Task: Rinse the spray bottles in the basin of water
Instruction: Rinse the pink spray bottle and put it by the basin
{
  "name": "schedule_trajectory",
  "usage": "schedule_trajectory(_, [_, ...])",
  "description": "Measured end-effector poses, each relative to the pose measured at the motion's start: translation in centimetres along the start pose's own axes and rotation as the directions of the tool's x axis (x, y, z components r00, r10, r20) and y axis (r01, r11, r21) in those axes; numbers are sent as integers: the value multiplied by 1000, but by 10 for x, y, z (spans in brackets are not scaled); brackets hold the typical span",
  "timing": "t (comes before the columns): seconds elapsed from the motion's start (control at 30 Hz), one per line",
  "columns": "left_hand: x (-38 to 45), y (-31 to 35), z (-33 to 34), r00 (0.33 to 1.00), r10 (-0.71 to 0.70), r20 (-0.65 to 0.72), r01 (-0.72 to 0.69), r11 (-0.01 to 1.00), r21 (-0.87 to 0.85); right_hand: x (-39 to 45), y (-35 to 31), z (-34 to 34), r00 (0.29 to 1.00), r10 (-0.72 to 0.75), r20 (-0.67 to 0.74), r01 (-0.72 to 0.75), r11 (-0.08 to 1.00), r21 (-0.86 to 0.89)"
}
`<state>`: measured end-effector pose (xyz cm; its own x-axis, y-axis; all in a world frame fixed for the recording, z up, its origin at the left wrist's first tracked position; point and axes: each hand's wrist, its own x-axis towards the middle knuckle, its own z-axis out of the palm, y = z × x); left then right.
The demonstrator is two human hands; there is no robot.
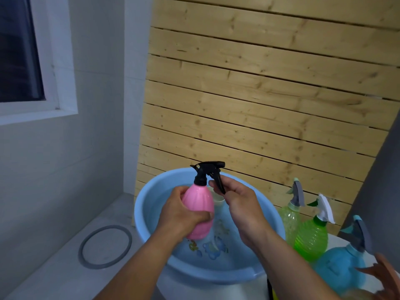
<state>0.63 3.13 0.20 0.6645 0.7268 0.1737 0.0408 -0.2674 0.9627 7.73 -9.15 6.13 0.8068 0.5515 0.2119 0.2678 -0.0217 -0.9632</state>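
Slatted wood backdrop, blue basin (pixel 151 204), left hand (pixel 179 215) gripping pink bottle (pixel 198 204)

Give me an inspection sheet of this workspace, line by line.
Surface: white top under basin and bottles.
Job's things: blue basin holds water; pink spray bottle upright above it; pale green bottle, green bottle, blue bottle stand to its right.
Clutter: grey ring on ledge.
Grippers: left hand grips pink bottle; right hand pinches its black trigger.
Cables: nothing seen.
Surroundings: slatted wooden panel, window, another person's hand at the right edge.
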Motion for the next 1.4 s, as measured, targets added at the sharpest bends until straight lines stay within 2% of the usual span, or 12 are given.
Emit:
schedule_trajectory(0.17, [-2,1,-1,999,-10,37,12,999,-41,-2,3,-1,996,-74,59,71,996,46])
schedule_trajectory(0.3, [-3,5,-3,992,11,126,1,995,-100,12,2,-10,985,-22,173,-6,988,157])
schedule_trajectory(0.4, [-7,9,-3,972,43,230,-17,993,-116,21,4,-18,944,-3,330,-29,995,91])
schedule_trajectory(0.5, [-8,10,-2,950,58,308,-21,992,-122,25,3,-21,920,33,390,-38,999,5])
schedule_trajectory(0.6, [-8,10,-2,944,75,321,-37,992,-121,28,3,-25,934,41,356,-37,999,-18])
schedule_trajectory(0.83, [-6,5,-2,959,135,247,-128,991,-45,21,8,-10,995,10,95,7,984,-180])
schedule_trajectory(0.93, [-5,6,-2,957,159,243,-150,987,-57,19,4,-8,999,-19,47,29,975,-222])
schedule_trajectory(1.0, [-6,8,-2,947,174,270,-155,984,-88,18,-3,-13,996,-43,80,59,974,-220])
schedule_trajectory(1.1, [-7,16,-2,919,192,343,-155,979,-134,18,-20,-28,968,-55,247,97,982,-163])
schedule_trajectory(1.23, [-10,31,-1,824,192,534,-95,974,-203,15,-41,-56,903,10,430,65,985,-158])
schedule_trajectory(1.33, [-11,41,4,772,179,610,-42,972,-233,10,-48,-65,927,-26,373,109,973,-202])
schedule_trajectory(1.4, [-10,48,11,771,167,614,-22,971,-237,5,-49,-67,956,-71,285,134,969,-208])
